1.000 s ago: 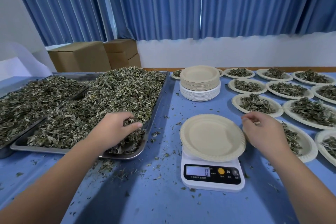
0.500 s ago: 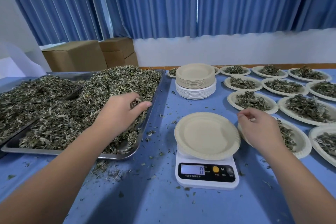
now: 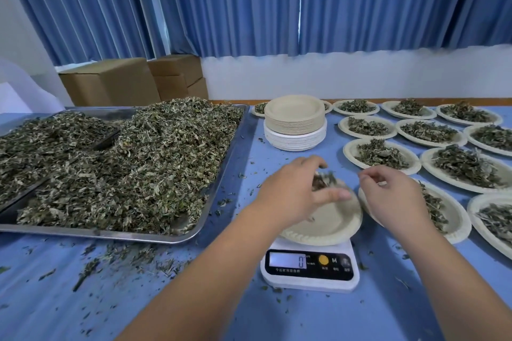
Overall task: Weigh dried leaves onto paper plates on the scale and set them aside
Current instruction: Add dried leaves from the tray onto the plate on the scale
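Observation:
A beige paper plate [image 3: 329, 225] sits on the white digital scale [image 3: 310, 271], whose display reads 0. My left hand [image 3: 293, 194] hovers over the plate and grips a clump of dried leaves [image 3: 324, 181] under its curled fingers. My right hand [image 3: 393, 196] is just right of the plate with fingers curled, and I cannot tell whether anything is between them. A big metal tray [image 3: 155, 237] heaped with dried leaves [image 3: 138, 163] lies to the left.
A stack of unused paper plates [image 3: 295, 122] stands behind the scale. Several leaf-filled plates [image 3: 460, 163] cover the table's right side, one right under my right hand. Loose leaf crumbs lie scattered on the blue tablecloth [image 3: 83, 299]. Cardboard boxes [image 3: 110, 83] sit behind the table.
My left hand has lifted a clump of leaves out of the tray and carried it right, over the plate on the scale. My right hand stayed beside the plate.

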